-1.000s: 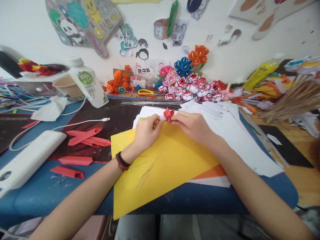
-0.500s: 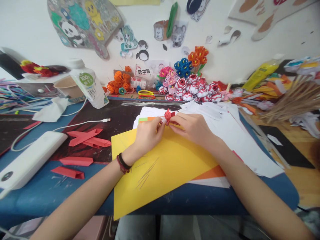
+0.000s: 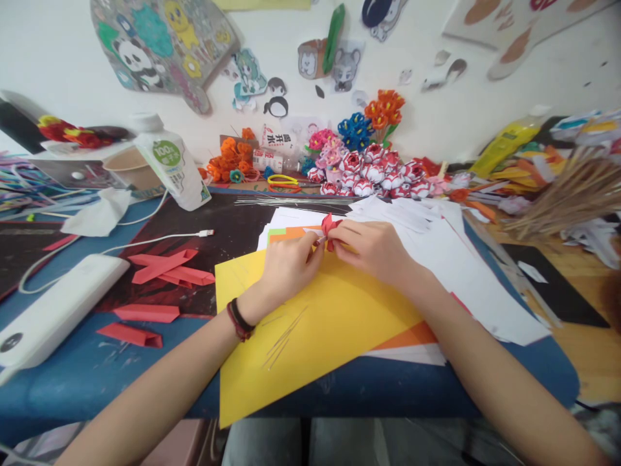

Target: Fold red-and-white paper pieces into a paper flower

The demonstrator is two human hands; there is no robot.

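Between my hands, above the far edge of a yellow paper sheet [image 3: 310, 323], is a small folded red and white paper flower [image 3: 329, 224]. My left hand [image 3: 291, 262] pinches its white lower end between thumb and forefinger. From the other side, my right hand [image 3: 371, 249] grips the red petals with bent fingertips. Several thin wires [image 3: 284, 340] lie on the yellow sheet below my left wrist. Folded red paper strips [image 3: 169, 266] rest to the left on the dark mat, two of them lower down. My fingers partly hide the flower.
A white power bank [image 3: 63, 307] with a cable lies at left. Behind it stands a white bottle [image 3: 172, 162]. Finished red-white paper flowers [image 3: 373, 171] and yellow-handled scissors [image 3: 286, 181] line the back. White paper sheets [image 3: 480, 278] spread at right, near bundled brown sticks [image 3: 572, 194].
My right fingers have closed further around the red petals, and the flower has turned slightly. My left hand has shifted a little, showing more of the white end.
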